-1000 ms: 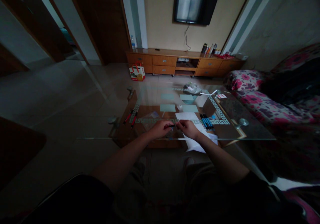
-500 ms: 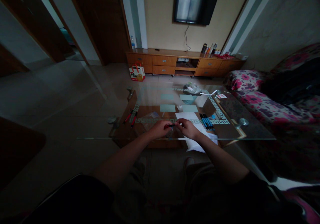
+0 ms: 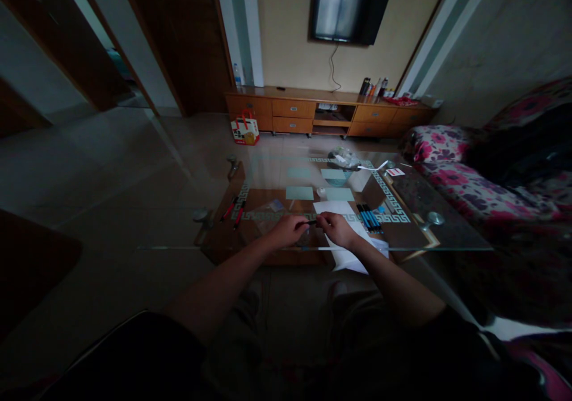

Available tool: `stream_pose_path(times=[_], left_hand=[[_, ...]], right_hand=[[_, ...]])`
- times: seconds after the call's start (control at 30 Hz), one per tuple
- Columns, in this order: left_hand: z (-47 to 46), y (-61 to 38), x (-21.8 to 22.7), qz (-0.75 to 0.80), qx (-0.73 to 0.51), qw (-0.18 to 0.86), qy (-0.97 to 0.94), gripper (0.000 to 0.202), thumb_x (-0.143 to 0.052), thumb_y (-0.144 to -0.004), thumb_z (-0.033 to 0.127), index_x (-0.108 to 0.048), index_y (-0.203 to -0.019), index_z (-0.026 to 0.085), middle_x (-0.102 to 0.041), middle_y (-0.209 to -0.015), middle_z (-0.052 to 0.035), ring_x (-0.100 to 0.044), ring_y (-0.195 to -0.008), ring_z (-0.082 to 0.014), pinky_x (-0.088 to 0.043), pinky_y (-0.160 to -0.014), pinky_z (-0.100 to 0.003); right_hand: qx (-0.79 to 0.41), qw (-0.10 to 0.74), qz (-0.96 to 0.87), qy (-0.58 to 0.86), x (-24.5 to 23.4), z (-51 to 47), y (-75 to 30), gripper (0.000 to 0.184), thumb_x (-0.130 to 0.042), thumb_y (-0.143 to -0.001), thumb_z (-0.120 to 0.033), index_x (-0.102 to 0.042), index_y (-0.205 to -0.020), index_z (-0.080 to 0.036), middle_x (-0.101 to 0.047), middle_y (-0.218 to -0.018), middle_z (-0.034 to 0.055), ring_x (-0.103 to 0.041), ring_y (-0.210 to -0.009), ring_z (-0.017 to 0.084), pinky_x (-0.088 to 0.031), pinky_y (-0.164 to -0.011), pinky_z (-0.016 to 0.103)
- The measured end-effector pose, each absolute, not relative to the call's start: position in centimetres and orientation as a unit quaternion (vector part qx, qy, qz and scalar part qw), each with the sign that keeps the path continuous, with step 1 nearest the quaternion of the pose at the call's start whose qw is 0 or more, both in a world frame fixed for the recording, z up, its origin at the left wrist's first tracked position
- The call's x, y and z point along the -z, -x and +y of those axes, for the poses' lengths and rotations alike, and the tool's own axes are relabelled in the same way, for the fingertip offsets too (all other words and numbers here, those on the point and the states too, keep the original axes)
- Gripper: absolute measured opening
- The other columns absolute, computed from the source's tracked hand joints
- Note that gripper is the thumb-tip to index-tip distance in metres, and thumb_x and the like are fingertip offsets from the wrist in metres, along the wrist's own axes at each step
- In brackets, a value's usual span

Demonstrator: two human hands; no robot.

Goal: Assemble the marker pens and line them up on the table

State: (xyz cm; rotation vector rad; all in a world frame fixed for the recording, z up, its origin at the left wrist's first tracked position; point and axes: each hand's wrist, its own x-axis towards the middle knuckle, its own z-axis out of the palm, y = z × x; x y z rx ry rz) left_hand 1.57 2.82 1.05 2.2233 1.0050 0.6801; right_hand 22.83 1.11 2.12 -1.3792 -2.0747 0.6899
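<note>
Dim room, glass-topped coffee table (image 3: pixel 451 240) in front of the wearer. Both forearms reach forward and converge over its near edge.

Slim dark pen-like piece (image 3: pixel 311 222) between the two hands, above the near part of the glass. Its long axis runs side to side, roughly along the table's front edge, the right end perhaps a touch farther off. It lies rightward of the left hand (image 3: pixel 286 232) and leftward of the right hand (image 3: pixel 334 229); neither is nearer, each having an end. Left fingers closed on the left end; right thumb and fingers appear pinched together on the right end. Fingertips of the two hands near each other, a short dark length showing in the gap. Whether it is one part or two joined: too dark to tell.

Nearby: white paper sheet (image 3: pixel 344 258) below and beside the right hand, reaching past the glass edge in view. Row of blue-and-black pens (image 3: pixel 369 217) to the right of that hand. Red-and-black pens (image 3: pixel 239 213) well apart, off to the left.
</note>
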Motion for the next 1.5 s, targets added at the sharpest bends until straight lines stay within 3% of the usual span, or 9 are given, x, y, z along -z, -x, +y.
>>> stream_pose_path(times=[0.33,0.73,0.87,1.03,1.23,1.5], left_hand=[[3.0,-1.4,-0.9,0.392,-0.247,0.339,-0.819,0.016,-0.066,-0.08,0.026,-0.073,-0.09,0.016,-0.072,-0.08,-0.0029,-0.062,-0.074,-0.0156,-0.041,-0.066,-0.025],[2.7,-1.2,0.3,0.377,-0.246,0.39,-0.803,0.021,-0.059,-0.086,0.029,-0.068,-0.1,0.016,-0.069,-0.083,-0.0035,-0.061,-0.075,-0.0167,-0.045,-0.069,-0.026],[2.7,-1.1,0.4,0.381,-0.241,0.398,-0.799,0.023,-0.06,-0.086,0.031,-0.068,-0.101,0.016,-0.069,-0.083,-0.0032,-0.06,-0.075,-0.0171,-0.045,-0.068,-0.026],[2.7,-1.2,0.3,0.369,-0.249,0.403,-0.799,0.031,-0.064,-0.085,0.033,-0.066,-0.11,0.015,-0.068,-0.082,-0.0028,-0.06,-0.073,-0.0157,-0.043,-0.067,-0.025],[2.6,-1.3,0.4,0.349,-0.228,0.416,-0.808,0.042,-0.077,-0.074,0.03,-0.063,-0.111,0.016,-0.067,-0.081,-0.0016,-0.061,-0.073,-0.0148,-0.044,-0.065,-0.023],[2.5,-1.2,0.4,0.347,-0.195,0.358,-0.845,0.02,-0.073,-0.078,0.031,-0.062,-0.084,0.015,-0.064,-0.072,0.0006,-0.057,-0.066,-0.0124,-0.038,-0.061,-0.022]], right_hand=[[-0.292,0.273,-0.75,0.528,-2.4,1.1,-22.4,0.053,-0.038,-0.096,-0.053,-0.064,-0.066,-0.018,-0.063,-0.058,0.0016,-0.056,-0.056,0.014,-0.04,-0.057,0.025],[-0.222,0.392,-0.639,0.623,-1.1,2.4,-23.9,0.047,-0.042,-0.094,-0.056,-0.065,-0.081,-0.018,-0.07,-0.076,0.0077,-0.063,-0.062,0.018,-0.046,-0.06,0.028],[-0.286,0.428,-0.615,0.598,-0.5,2.6,-24.0,0.046,-0.045,-0.092,-0.059,-0.065,-0.087,-0.018,-0.071,-0.082,0.0075,-0.062,-0.061,0.016,-0.048,-0.059,0.028],[-0.395,0.394,-0.654,0.511,0.2,2.2,-22.7,0.039,-0.058,-0.085,-0.055,-0.066,-0.089,-0.017,-0.069,-0.085,0.0058,-0.061,-0.067,0.015,-0.05,-0.063,0.026],[-0.452,0.396,-0.62,0.505,0.3,2.1,-22.0,0.036,-0.063,-0.08,-0.051,-0.064,-0.086,-0.016,-0.069,-0.084,0.0054,-0.059,-0.069,0.014,-0.048,-0.064,0.026],[-0.472,0.366,-0.636,0.49,-1.2,1.2,-22.0,0.033,-0.064,-0.08,-0.048,-0.064,-0.084,-0.015,-0.068,-0.078,0.0043,-0.06,-0.067,0.015,-0.048,-0.065,0.027]])
